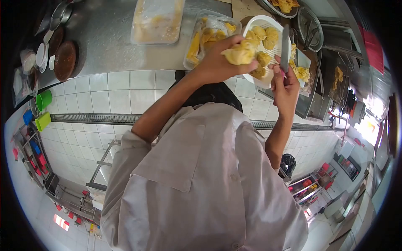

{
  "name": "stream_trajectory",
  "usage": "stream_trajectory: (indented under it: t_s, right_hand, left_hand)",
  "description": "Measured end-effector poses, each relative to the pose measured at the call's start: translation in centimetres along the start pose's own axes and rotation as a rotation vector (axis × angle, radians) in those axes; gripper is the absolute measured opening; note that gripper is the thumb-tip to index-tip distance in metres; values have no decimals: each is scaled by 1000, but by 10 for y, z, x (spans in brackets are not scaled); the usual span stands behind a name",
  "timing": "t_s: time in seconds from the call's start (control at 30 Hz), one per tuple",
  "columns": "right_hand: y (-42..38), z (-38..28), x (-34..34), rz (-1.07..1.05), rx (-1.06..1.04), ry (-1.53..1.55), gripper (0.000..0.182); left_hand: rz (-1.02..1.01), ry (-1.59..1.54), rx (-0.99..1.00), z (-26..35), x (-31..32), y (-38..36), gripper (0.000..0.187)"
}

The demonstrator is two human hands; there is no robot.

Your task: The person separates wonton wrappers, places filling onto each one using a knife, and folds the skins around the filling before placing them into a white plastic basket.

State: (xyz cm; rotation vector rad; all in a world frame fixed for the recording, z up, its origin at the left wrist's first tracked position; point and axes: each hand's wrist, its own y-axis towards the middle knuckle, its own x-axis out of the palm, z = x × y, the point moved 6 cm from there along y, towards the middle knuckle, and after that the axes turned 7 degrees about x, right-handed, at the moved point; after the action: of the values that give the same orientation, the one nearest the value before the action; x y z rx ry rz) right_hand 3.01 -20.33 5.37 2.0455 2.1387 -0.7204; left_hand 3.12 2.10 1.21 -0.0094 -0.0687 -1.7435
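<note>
My left hand (220, 58) is closed around a yellow, pouch-shaped food piece (240, 53) with a crumpled top. It hangs over the near edge of a white ribbed tray (273, 78). My right hand (286, 85) grips a knife (285, 48) by its pinkish handle, mostly hidden by the fingers, with the blade pointing up and away over the tray. Several similar yellow food pieces (270, 37) lie in the tray. Beside my left hand, a clear plastic container (189, 44) holds more yellow pieces and a plastic bag.
A translucent container (155, 25) with crumbs stands on the steel counter (104, 33). Brown clay dishes (65, 60) and metal pans sit at the far left. On the right are a metal bowl (310, 27) with utensils and more yellow food (302, 74). A floor drain (96, 119) crosses the tiles.
</note>
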Motion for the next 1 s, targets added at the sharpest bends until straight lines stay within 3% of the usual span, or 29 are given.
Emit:
stream_trajectory:
  t_s: [0.13,0.23,0.27,0.37,0.47,0.57,0.6,0.73,0.8,1.0]
  right_hand:
    - [2,12,-43,97,3,49,37]
    - [3,29,-70,148,22,14,37]
    - [3,38,-76,158,35,21,37]
    - [4,59,-86,154,73,34,36]
    - [11,74,-92,126,94,36,35]
    - [23,89,-95,88,97,55,34]
    - [28,93,-96,75,97,74,34]
    - [50,111,-102,23,103,148,33]
    - [61,111,-108,39,54,92,32]
    - [84,134,-113,-28,67,54,31]
  left_hand:
    - [-199,345,-3,-45,42,44,70]
    - [-128,218,39,-61,56,46,52]
    - [-240,405,-84,-47,61,47,71]
    - [-309,613,-22,-17,69,49,69]
    - [-206,546,39,-3,61,51,64]
    - [-157,182,-178,20,64,50,56]
    - [-195,-32,-170,22,72,54,46]
    - [-132,420,-184,-30,70,65,38]
    - [-47,368,-248,-55,64,54,38]
    - [-55,34,-392,-12,88,36,35]
